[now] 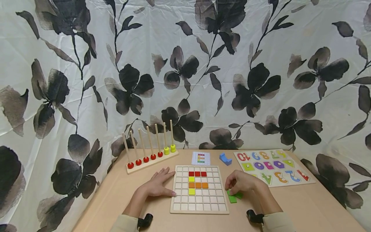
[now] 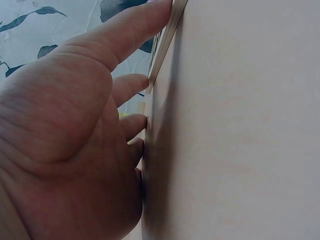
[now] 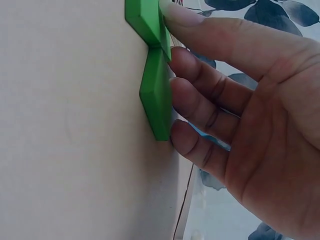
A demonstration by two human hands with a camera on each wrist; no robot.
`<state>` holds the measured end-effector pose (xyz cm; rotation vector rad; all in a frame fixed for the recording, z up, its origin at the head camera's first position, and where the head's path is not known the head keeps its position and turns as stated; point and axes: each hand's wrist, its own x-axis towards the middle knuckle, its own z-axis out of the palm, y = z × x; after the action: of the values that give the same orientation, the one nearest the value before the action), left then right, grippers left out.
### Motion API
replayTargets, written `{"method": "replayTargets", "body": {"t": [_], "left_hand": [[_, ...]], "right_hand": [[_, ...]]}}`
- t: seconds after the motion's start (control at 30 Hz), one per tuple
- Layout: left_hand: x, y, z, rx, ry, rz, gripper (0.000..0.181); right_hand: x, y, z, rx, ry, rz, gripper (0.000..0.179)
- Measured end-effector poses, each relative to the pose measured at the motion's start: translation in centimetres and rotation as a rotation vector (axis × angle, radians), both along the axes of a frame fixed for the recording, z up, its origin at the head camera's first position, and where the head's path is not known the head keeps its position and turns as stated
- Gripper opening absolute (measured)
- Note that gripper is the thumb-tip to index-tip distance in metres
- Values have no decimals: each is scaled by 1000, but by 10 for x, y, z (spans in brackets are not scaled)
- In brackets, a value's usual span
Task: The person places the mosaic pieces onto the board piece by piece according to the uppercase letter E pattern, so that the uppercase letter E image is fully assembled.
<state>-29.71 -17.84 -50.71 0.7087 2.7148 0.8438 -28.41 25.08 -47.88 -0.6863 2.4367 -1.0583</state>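
A square wooden grid board (image 1: 200, 206) lies in the middle, with red (image 1: 197, 174), yellow (image 1: 192, 191) and orange (image 1: 198, 185) tiles in some of its cells. My left hand (image 1: 156, 183) rests at the board's left edge, fingers spread, with thumb and fingertips touching the frame. To the right of the board, my right hand (image 1: 244, 182) bends over a few green tiles (image 1: 233, 199). Its thumb and fingers pinch a green tile (image 3: 142, 17), partly covered by the thumb in the right wrist view. Another green tile (image 3: 156, 97) lies against it, close by the curled fingers.
Behind the board lies a small pattern card (image 1: 201, 158), and a blue block (image 1: 225, 159) sits beside it. A number puzzle board (image 1: 290, 184) is at the right. At the back left stands a peg stand (image 1: 153, 161) with red and yellow beads. A floral curtain hangs behind the table.
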Motion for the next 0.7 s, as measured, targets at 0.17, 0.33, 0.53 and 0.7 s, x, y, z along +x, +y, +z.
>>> {"method": "replayTargets", "body": {"t": [0.17, 0.33, 0.53, 0.7], "left_hand": [[0, 0, 0, -3, 1, -1, 100], [0, -1, 0, -2, -1, -4, 100], [0, -1, -1, -4, 20, -10, 100], [0, -1, -1, 0, 18, -6, 100]], "right_hand": [[0, 0, -1, 3, -3, 3, 12], [0, -1, -1, 6, -7, 0, 13], [1, -2, 0, -2, -17, -10, 15], [0, -2, 0, -1, -22, -13, 15]]}}
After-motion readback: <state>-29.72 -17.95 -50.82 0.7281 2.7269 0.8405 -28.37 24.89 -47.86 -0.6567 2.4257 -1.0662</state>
